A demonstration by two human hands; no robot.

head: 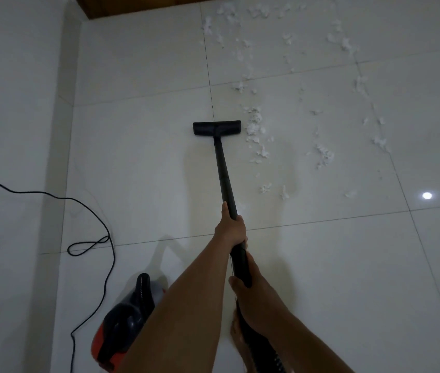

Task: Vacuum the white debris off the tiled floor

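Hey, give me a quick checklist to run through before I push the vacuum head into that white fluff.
1. Grip: left hand and right hand both hold the tube, fingers wrapped round it: ok.
2. The nozzle looks flat on the floor: ok.
3. The white fluff in the nozzle's path: not ok. The nearest clump lies beside its right end, so steer right.
4. The cord clear of the nozzle: ok, it loops well off to the left.
5. The vacuum body running: cannot tell.
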